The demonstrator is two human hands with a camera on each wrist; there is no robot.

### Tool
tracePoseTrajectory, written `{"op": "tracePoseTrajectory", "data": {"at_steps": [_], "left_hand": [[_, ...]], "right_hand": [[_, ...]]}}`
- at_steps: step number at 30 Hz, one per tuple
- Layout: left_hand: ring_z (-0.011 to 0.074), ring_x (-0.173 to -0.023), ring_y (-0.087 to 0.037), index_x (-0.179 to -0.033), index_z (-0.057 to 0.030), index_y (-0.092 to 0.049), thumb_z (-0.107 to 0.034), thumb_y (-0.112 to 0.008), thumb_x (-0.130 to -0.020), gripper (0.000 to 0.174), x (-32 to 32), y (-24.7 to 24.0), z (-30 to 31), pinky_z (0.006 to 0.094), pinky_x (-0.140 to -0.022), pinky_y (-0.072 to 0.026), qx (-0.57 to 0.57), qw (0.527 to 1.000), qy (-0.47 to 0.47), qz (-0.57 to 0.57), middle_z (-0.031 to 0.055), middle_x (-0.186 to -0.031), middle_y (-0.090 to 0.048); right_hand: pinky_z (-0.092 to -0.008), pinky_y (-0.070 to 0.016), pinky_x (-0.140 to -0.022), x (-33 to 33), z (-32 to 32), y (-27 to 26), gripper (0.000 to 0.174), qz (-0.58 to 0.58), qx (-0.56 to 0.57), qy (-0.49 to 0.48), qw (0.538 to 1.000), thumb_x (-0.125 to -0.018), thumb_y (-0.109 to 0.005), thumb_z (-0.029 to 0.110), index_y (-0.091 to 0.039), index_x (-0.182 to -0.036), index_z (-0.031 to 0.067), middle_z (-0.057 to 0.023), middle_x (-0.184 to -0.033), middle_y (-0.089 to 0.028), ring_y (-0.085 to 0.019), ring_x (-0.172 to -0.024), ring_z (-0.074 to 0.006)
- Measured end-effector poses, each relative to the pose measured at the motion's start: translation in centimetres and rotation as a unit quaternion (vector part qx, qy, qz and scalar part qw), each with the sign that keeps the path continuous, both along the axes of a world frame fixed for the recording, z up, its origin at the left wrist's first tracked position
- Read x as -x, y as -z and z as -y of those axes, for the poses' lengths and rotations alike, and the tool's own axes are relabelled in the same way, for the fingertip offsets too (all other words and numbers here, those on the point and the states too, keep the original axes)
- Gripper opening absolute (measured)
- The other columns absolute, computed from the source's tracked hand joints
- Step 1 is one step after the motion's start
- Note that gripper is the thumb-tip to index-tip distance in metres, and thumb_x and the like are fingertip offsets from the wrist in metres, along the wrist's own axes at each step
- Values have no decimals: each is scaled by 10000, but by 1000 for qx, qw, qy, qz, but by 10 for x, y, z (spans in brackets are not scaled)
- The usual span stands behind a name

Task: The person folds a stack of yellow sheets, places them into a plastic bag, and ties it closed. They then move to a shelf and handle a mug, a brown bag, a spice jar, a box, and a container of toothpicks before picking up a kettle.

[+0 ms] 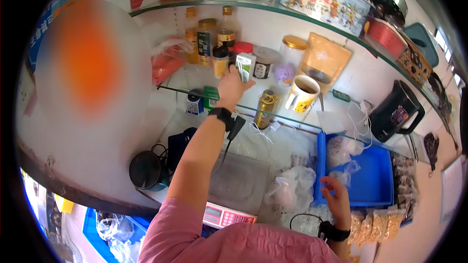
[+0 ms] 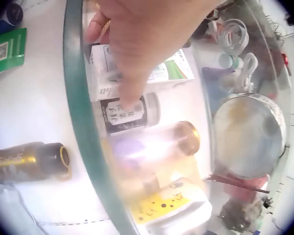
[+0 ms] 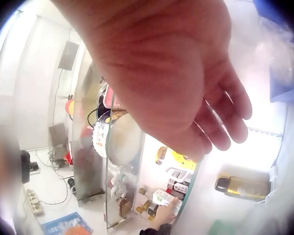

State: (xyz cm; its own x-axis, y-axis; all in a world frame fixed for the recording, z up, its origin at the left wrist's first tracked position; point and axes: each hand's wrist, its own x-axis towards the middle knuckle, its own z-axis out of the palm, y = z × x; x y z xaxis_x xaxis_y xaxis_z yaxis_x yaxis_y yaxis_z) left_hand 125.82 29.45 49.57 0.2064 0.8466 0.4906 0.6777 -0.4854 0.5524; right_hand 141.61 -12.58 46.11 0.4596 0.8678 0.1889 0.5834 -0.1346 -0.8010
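Observation:
On the middle glass shelf, my left hand (image 1: 231,87) holds a small white-and-green box (image 1: 245,66) low down, fingers at its left side and thumb across its lower right. The left wrist view has this hand in front of the box (image 2: 174,68), hiding part of it. A yellow jar with a black lid (image 1: 221,63) stands just left of the fingers. To the right are a red lid (image 1: 243,47) and a dark-labelled jar (image 1: 263,63). My right hand (image 1: 336,199) hangs with loosely curled fingers beside the blue tray (image 1: 358,185), holding nothing.
A gold-and-black bottle (image 1: 265,109) stands below the shelf edge. Farther right are a yellow-patterned mug (image 1: 302,95) and a black kettle (image 1: 397,112). A scale (image 1: 229,214) sits before me, with a plastic bag (image 1: 292,187) to its right. The upper glass shelf (image 1: 253,9) overhangs.

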Motion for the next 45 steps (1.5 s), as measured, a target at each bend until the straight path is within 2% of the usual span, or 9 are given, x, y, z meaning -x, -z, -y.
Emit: {"op": "tracePoseTrajectory", "data": {"at_steps": [8, 14, 15, 18, 25, 31, 37, 41, 45], "left_hand": [[358, -1046, -534, -1080, -9, -416, -420, -816, -605, 745, -28, 7, -33, 403, -869, -471, 13, 996, -91, 3, 201, -1107, -543], [419, -1102, -473, -1260, 72, -378, -229, -802, -659, 795, -13, 36, -28, 457, -917, -398, -70, 971, 78, 215, 281, -1169, -498], [412, -1092, -476, -1241, 51, -414, -200, -792, -667, 731, -10, 31, -3, 456, -920, -393, -157, 974, 17, 161, 269, -1174, -499], [367, -1008, -531, -1107, 20, -556, -173, -763, -696, 499, -11, 18, 56, 435, -895, -416, -215, 949, 174, 149, 199, -1072, -573], [345, -937, -574, -984, -61, -649, -143, -678, -769, 232, -42, 21, 59, 406, -806, -481, -125, 967, 210, -68, 153, -990, -606], [296, -829, -643, -844, -29, -638, -104, -587, -792, 104, -46, -4, 67, 394, -684, -535, -138, 919, 171, -328, 134, -905, -603], [269, -800, -646, -753, -50, -659, -80, -559, -775, 107, -49, -7, 44, 367, -652, -535, -272, 868, 195, -367, 105, -840, -617], [295, -857, -639, -844, -35, -673, -233, -649, -710, 241, -44, -25, 43, 399, -702, -520, -86, 910, 177, -365, 150, -898, -644], [284, -726, -614, -773, -6, -612, -219, -652, -710, 226, -10, -87, 59, 359, -659, -492, -27, 922, 342, -182, 135, -783, -637]], "right_hand": [[-289, -465, -644, 12, -5, -17, 256, 42, 21, -28, 998, -782, -654, 38, -604, -1033, 38, -89, -935, -622, -604, -741, -178], [-293, -473, -648, -4, 17, -4, 257, 12, 12, 31, 999, -789, -645, 29, -612, -1043, 42, -81, -945, -639, -607, -753, -168], [-292, -478, -662, -7, 20, 2, 266, -4, 5, 41, 999, -786, -637, 11, -618, -1049, 42, -75, -944, -644, -607, -763, -160], [-291, -481, -680, -9, 20, 13, 267, -16, 8, 31, 999, -787, -634, 8, -614, -1052, 34, -75, -929, -640, -598, -753, -159], [-283, -441, -596, 3, -4, -5, 270, 30, -16, -43, 998, -792, -648, 53, -604, -1059, 48, -84, -952, -626, -596, -739, -167], [-275, -448, -597, -1, 18, 2, 263, 20, 13, 3, 1000, -784, -646, 31, -604, -1043, 43, -76, -936, -626, -596, -732, -164], [-267, -456, -636, -3, 33, 27, 290, -33, 4, 13, 999, -763, -656, 3, -610, -1047, 32, -68, -881, -625, -571, -716, -148], [-274, -459, -644, -6, 41, 30, 302, -18, -25, 21, 999, -752, -655, -6, -613, -1049, 32, -71, -893, -632, -572, -716, -153], [-270, -461, -607, -16, 50, 37, 287, -19, -13, 52, 998, -739, -660, 5, -625, -1024, 22, -75, -901, -644, -578, -700, -147]]}}
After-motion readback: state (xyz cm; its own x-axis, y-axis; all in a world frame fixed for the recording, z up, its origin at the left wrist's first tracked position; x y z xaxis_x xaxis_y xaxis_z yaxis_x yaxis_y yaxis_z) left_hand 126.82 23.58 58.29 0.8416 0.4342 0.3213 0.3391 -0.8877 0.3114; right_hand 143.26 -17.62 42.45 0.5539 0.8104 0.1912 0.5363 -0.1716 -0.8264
